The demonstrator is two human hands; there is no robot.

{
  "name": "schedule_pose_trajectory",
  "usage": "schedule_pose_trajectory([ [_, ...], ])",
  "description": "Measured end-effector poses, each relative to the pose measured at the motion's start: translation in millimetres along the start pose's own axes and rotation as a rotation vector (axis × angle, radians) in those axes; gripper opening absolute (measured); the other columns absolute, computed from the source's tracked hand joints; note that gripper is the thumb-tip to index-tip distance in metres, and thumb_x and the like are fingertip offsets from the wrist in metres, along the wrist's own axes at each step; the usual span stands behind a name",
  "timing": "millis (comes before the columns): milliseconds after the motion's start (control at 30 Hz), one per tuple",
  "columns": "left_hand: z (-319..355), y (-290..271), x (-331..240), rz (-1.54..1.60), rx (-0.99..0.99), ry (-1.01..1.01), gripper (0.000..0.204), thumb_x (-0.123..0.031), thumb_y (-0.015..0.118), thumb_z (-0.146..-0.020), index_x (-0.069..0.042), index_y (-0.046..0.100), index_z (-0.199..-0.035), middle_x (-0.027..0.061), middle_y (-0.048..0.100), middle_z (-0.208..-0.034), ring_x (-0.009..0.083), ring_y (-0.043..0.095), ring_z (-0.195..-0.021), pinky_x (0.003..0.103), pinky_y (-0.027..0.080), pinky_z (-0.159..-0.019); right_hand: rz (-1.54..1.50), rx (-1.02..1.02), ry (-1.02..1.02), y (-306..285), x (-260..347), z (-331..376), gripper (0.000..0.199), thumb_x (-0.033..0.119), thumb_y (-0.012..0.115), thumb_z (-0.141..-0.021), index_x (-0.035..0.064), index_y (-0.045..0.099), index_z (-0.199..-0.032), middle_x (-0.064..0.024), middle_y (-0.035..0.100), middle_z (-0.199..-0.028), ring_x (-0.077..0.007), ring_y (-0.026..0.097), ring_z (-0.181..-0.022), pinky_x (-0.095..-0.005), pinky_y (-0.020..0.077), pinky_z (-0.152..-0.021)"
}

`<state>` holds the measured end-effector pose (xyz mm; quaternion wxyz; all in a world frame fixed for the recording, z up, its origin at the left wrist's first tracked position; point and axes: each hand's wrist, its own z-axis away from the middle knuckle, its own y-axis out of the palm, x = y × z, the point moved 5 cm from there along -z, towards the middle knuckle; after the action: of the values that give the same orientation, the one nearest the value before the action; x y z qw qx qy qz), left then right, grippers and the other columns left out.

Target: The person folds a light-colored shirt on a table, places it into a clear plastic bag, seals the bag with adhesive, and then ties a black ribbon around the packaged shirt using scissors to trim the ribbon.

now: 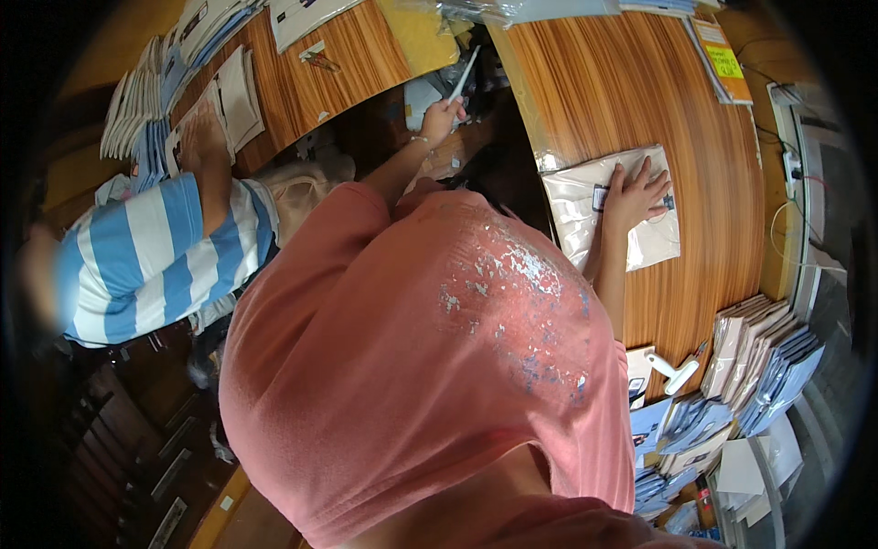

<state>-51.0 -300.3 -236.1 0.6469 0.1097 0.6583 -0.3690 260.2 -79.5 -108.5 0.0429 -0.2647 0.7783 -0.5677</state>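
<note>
My left hand (442, 121) is closed around a slim white stick-like tool (465, 75). It is held over the dark gap between two tables, and the tool points away from me. I cannot make out its exact kind. On the wood-grain table to the right, my right hand (637, 194) lies flat with its fingers spread. Under it is a folded beige garment in a clear plastic bag (657, 240), close to the table's left edge. A dark label shows beneath the fingers.
Stacks of folded beige and blue garments (745, 352) stand at the right table's near end, beside a white-handled tool (674, 373). An orange-and-yellow packet (721, 62) lies at the far right. At the left table, a person in a striped shirt (165, 247) touches a folded garment (240, 96).
</note>
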Motion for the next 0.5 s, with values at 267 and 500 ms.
schedule_pose_trajectory([
  [267, 34.7, 27.6, -46.3, 0.264, 0.466, -0.171, 0.034, -0.027, 0.044, -0.095, -0.002, 0.058, -0.078, 0.0031, 0.057, -0.067, 0.0113, 0.054, -0.060, 0.023, 0.043, -0.059, -1.037, 0.764, -0.294, 40.8, 168.2, 24.8, 0.025, 0.020, 0.053, -0.089, 0.0038, 0.061, -0.107, -0.0147, 0.062, -0.101, -0.0254, 0.061, -0.084, -0.0305, 0.0467, -0.076],
  [500, 21.3, 33.9, -34.3, 0.282, 0.942, -0.069, 0.029, -0.026, 0.043, -0.095, -0.002, 0.060, -0.097, 0.0042, 0.060, -0.088, 0.0129, 0.056, -0.084, 0.026, 0.044, -0.077, -1.458, 1.333, 0.527, 112.1, 208.9, 35.5, 0.037, 0.021, 0.048, -0.092, 0.0038, 0.050, -0.124, -0.0055, 0.059, -0.109, -0.0150, 0.049, -0.110, -0.0325, 0.0428, -0.082],
])
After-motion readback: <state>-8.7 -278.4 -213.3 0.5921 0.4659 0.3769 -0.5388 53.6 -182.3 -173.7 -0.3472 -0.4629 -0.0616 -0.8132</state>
